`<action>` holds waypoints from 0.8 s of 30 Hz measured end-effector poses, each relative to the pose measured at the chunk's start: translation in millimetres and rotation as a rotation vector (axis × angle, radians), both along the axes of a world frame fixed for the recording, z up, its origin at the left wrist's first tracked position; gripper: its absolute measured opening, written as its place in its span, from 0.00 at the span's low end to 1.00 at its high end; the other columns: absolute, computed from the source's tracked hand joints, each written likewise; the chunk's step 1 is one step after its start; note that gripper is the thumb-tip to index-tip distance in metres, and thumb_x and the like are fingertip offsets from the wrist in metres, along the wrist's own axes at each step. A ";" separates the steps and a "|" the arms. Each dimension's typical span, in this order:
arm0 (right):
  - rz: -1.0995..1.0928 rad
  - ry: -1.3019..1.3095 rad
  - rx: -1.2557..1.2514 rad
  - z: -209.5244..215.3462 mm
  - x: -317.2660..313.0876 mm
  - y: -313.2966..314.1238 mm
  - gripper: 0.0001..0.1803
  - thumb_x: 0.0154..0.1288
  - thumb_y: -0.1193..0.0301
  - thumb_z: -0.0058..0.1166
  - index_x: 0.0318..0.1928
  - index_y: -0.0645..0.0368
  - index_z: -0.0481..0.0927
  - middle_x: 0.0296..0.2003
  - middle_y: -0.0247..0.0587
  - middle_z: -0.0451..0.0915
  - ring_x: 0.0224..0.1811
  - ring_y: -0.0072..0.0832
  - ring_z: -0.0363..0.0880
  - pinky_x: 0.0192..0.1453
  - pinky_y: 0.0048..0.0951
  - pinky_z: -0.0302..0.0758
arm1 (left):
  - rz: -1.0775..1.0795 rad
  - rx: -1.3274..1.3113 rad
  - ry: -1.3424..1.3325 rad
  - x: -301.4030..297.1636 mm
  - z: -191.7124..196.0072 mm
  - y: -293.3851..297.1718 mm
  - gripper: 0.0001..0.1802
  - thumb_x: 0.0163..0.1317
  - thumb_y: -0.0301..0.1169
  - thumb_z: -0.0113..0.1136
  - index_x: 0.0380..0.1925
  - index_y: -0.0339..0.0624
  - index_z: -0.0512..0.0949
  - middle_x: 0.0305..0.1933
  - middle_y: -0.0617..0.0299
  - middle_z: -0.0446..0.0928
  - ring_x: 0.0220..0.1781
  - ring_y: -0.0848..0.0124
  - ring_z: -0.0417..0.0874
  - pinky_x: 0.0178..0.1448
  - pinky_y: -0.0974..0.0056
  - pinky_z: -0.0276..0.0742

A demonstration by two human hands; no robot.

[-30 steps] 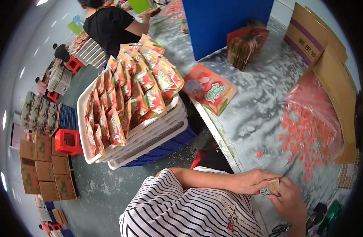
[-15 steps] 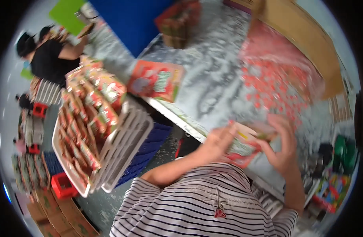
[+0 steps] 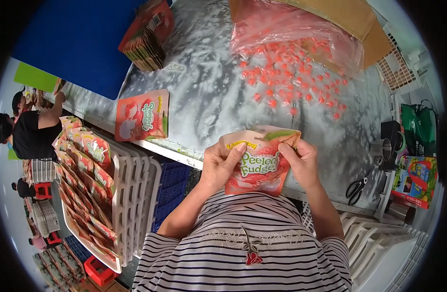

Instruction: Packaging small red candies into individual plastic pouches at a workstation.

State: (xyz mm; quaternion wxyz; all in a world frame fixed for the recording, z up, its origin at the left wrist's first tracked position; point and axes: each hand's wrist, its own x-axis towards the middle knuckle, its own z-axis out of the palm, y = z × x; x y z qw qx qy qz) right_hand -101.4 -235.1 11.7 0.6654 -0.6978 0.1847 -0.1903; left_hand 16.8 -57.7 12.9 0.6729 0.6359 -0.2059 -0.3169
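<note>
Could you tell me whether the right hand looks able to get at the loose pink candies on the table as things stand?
Probably yes: the candies lie beyond the right hand across bare table, but it holds the pouch.

Bright even light, sharp centre, fisheye bending, dark rim.

I see a glossy red-and-peach plastic stand-up pouch (image 3: 256, 163) held upright above the table edge, printed front toward me, its top mouth pulled open, both side edges pinched.
</note>
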 end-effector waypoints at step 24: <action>0.082 -0.011 0.190 -10.8 10.7 0.6 0.10 0.67 0.76 0.56 0.45 0.68 0.83 0.35 0.32 0.85 0.35 0.13 0.77 0.41 0.19 0.75 | 0.050 -0.074 0.149 -0.2 -1.2 -17.9 0.10 0.64 0.27 0.62 0.42 0.34 0.82 0.34 0.64 0.84 0.32 0.82 0.79 0.34 0.74 0.77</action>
